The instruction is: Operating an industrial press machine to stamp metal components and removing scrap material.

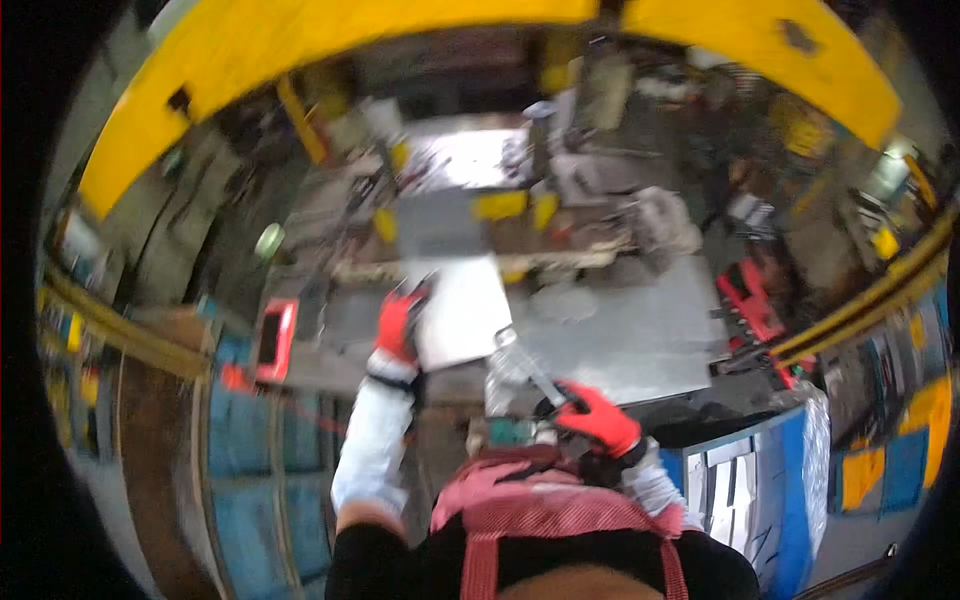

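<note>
My left hand (402,322), in a red and black glove, grips the left edge of a pale, shiny flat sheet (460,312). The sheet lies at the front of a machine bed, its far end next to a darker grey plate (440,222). In my right hand (600,420), gloved the same way, is the near end of a slim, light-coloured tool (535,372). Its ring-like head points up and left, by the sheet's near right corner; blur hides its exact kind and whether it touches. A larger grey metal sheet (625,345) lies to the right.
A yellow machine frame (400,22) arches across the far side. On the left are a red-framed device (275,340) and blue cabinet panels (240,430). A blue bin (795,490) with pale pieces stands near right, below a red clamp-like part (750,300).
</note>
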A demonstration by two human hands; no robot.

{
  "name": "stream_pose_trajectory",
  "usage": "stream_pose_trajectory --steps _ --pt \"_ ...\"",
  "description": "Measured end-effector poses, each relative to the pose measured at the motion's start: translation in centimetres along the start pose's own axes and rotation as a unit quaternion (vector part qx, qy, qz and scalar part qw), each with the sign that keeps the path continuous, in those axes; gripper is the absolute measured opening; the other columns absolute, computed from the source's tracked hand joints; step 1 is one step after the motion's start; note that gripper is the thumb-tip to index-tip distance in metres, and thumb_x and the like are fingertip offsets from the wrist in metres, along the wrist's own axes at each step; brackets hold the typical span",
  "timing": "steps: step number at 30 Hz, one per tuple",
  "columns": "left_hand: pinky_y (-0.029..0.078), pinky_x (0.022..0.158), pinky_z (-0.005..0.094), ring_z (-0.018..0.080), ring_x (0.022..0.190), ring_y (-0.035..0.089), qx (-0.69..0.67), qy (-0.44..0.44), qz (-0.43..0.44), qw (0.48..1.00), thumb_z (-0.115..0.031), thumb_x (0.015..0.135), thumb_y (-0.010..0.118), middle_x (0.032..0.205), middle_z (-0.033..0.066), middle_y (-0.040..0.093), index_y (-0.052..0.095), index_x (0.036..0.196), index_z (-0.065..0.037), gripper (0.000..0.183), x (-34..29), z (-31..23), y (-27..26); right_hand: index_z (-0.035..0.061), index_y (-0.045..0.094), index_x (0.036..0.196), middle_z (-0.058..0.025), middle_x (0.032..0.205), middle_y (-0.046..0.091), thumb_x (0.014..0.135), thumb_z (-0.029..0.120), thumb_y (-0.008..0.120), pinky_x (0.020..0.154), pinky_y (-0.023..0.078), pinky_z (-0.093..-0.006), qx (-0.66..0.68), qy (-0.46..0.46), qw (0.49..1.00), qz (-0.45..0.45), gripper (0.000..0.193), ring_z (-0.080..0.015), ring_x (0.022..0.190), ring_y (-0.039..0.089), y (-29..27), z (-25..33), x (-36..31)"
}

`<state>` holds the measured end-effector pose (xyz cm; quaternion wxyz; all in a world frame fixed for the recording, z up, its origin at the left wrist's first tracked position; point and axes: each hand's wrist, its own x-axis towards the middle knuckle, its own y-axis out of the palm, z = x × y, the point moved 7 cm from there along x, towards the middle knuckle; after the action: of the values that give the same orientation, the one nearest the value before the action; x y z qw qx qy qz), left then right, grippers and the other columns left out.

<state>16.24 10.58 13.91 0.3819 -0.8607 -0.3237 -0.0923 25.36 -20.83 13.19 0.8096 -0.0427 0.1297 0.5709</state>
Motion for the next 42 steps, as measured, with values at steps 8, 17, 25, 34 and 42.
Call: stream_pose_trajectory --steps 8,17,25,34,42 --pt "0.046 0.067 0.0271 0.0140 0.073 0.058 -0.463 -0.189 0.008 0.866 -0.013 0.081 0.056 0.086 0.0048 0.061 0.060 0.096 -0.002 0.019 4.4 4.0 3.5 0.0045 0.043 0.126 -0.0016 0.088 0.059 0.078 0.007 0.057 0.058 0.040 -0.0177 0.079 -0.027 0.996 0.006 0.050 -0.0052 0.067 0.048 1.8 2.7 1.2" --pt "0.044 0.079 0.0227 0.0087 0.085 0.057 -0.493 -0.205 0.132 0.835 -0.017 0.083 0.057 0.095 0.0035 0.062 0.059 0.105 0.001 0.028 11.5 7.7 2.5 0.0023 0.044 0.125 -0.0011 0.084 0.057 0.077 0.008 0.058 0.056 0.043 -0.0221 -0.053 -0.049 0.997 0.013 0.050 -0.0052 0.065 0.048 2.1 5.1 8.2" --pt "0.043 0.075 0.0258 0.0125 0.079 0.056 -0.199 -0.002 -0.008 0.980 -0.018 0.086 0.053 0.087 0.0063 0.063 0.062 0.093 0.003 0.024 12.8 6.4 0.5 0.0042 0.039 0.129 -0.0017 0.080 0.052 0.081 0.007 0.056 0.057 0.040 -0.0213 0.165 -0.014 0.986 0.008 0.051 -0.0079 0.064 0.047 4.5 5.4 9.2" --pt "0.043 0.074 0.0257 0.0142 0.077 0.056 0.010 -0.069 -0.033 0.997 -0.027 0.089 0.048 0.085 0.0094 0.063 0.060 0.097 -0.001 0.030 16.6 8.0 -0.2 0.0072 0.031 0.134 -0.0075 0.093 0.060 0.086 0.015 0.050 0.047 0.038 -0.0227 0.160 -0.055 0.986 -0.002 0.052 -0.0078 0.055 0.045 4.6 8.1 11.7" --pt "0.050 0.078 0.0384 0.0231 0.093 0.059 -0.747 -0.179 0.014 0.640 -0.043 0.090 0.040 0.106 0.0123 0.059 0.049 0.118 -0.006 0.048 5.3 -1.1 4.2 0.0053 0.040 0.126 -0.0074 0.090 0.060 0.086 0.015 0.051 0.044 0.035 -0.0220 0.157 -0.047 0.986 -0.030 0.043 -0.0073 0.053 0.043 3.3 8.2 11.5"
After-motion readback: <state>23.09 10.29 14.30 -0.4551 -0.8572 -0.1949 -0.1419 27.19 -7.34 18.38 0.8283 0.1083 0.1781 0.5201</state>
